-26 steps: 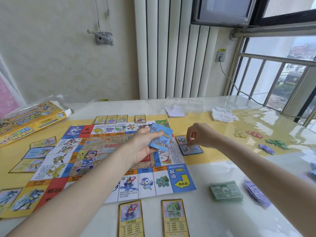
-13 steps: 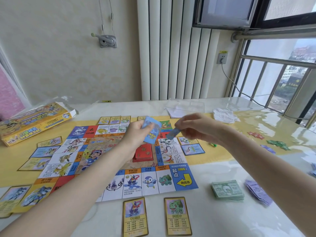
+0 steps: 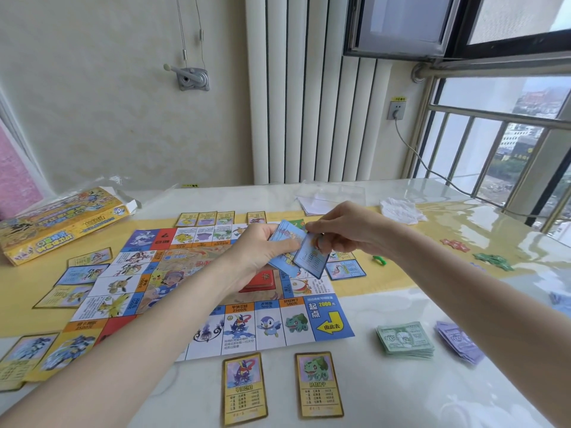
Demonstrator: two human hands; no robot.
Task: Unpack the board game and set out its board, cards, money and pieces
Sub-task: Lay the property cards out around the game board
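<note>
Apparently emptied game box point(image 3: 61, 225), flap open

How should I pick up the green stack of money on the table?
Grip the green money stack across its two long edges, thumb on the near edge and fingers on the far one, coming straight down from above. It lies flat on the bare table, a bit fanned out, so squeezing the sides should keep the notes together. The purple notes sit close on its right, so coming in sideways would likely bump them.
</note>
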